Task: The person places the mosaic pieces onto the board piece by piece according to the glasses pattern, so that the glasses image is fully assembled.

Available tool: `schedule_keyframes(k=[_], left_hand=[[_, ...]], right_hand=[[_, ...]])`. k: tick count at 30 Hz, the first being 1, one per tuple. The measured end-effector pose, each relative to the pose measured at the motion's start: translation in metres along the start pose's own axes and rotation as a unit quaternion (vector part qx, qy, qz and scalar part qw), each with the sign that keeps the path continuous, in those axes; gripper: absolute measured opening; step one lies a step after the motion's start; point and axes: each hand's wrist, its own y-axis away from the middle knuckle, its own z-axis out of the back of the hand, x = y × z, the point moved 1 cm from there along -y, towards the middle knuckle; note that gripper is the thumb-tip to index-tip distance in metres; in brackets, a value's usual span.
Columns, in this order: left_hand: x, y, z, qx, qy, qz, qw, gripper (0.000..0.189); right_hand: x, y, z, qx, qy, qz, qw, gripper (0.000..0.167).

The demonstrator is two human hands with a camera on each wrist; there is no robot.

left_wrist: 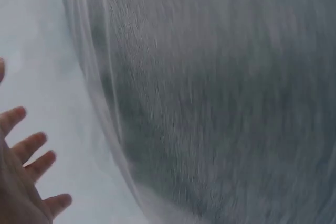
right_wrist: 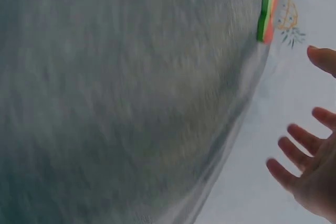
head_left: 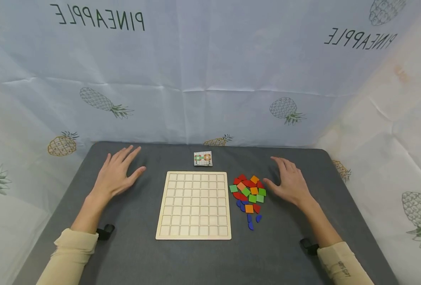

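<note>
In the head view a square wooden grid board [head_left: 193, 206] lies on the dark cloth between both hands. Its cells hold no pieces. Right of it is a loose heap of flat coloured pieces, among them green squares [head_left: 252, 198], orange squares [head_left: 249, 208], red curved pieces [head_left: 249, 183] and blue pieces [head_left: 251, 226]. My left hand [head_left: 115, 174], fingers spread, is left of the board and holds nothing. My right hand [head_left: 289, 182], also bare, is just right of the heap, its thumb nearest the pieces. A small stack of printed cards [head_left: 203, 158] lies behind the board.
The dark grey cloth [head_left: 132, 253] covers the table. Behind and beside it hangs a pale curtain [head_left: 196, 59] with pineapple prints. A black strap camera [head_left: 105, 232] sits at the left wrist, and another black camera [head_left: 309, 246] at the right wrist.
</note>
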Motion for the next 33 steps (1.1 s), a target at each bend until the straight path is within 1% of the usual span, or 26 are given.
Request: schedule_keyframes(k=[3, 5, 8, 10, 12, 16, 19, 23, 25, 27, 29, 32, 33], left_hand=[[-0.007, 0.004, -0.004, 0.013, 0.007, 0.002, 0.9999, 0.074], [-0.012, 0.006, -0.006, 0.028, 0.015, 0.006, 0.9995, 0.071], [-0.021, 0.009, -0.008, 0.064, 0.034, 0.018, 0.9972, 0.065], [-0.028, 0.012, -0.008, 0.092, 0.055, 0.029, 0.9938, 0.061], [-0.034, 0.016, -0.009, 0.112, 0.083, 0.032, 0.9897, 0.057], [-0.046, 0.023, -0.011, 0.133, 0.151, 0.02, 0.9794, 0.052], [-0.052, 0.028, -0.013, 0.144, 0.192, 0.014, 0.9708, 0.05], [-0.059, 0.035, -0.016, 0.16, 0.229, 0.022, 0.9599, 0.049], [-0.062, 0.038, -0.018, 0.172, 0.248, 0.029, 0.953, 0.05], [-0.064, 0.042, -0.021, 0.184, 0.266, 0.035, 0.9457, 0.051], [-0.065, 0.045, -0.023, 0.195, 0.283, 0.041, 0.9383, 0.052], [-0.066, 0.048, -0.026, 0.207, 0.303, 0.049, 0.9288, 0.054], [-0.067, 0.049, -0.026, 0.211, 0.308, 0.052, 0.9261, 0.055]], right_hand=[[0.005, 0.0, -0.007, 0.033, -0.036, -0.008, 0.9988, 0.074], [0.008, 0.001, -0.011, 0.056, -0.056, -0.011, 0.9968, 0.065], [0.01, 0.0, -0.015, 0.084, -0.088, -0.007, 0.9926, 0.048], [0.01, -0.001, -0.018, 0.098, -0.105, -0.003, 0.9896, 0.039], [0.01, -0.002, -0.019, 0.109, -0.117, 0.001, 0.9871, 0.032], [0.008, -0.005, -0.02, 0.129, -0.135, 0.005, 0.9824, 0.027], [0.005, -0.008, -0.021, 0.14, -0.153, 0.006, 0.9783, 0.025], [0.001, -0.012, -0.021, 0.154, -0.177, -0.007, 0.9722, 0.022], [-0.001, -0.013, -0.021, 0.16, -0.183, -0.011, 0.9699, 0.021], [-0.002, -0.014, -0.02, 0.162, -0.185, -0.011, 0.9692, 0.02], [-0.002, -0.014, -0.019, 0.16, -0.183, 0.001, 0.97, 0.019], [-0.003, -0.015, -0.018, 0.159, -0.179, 0.013, 0.9708, 0.018], [-0.003, -0.016, -0.018, 0.161, -0.178, 0.011, 0.9708, 0.018]])
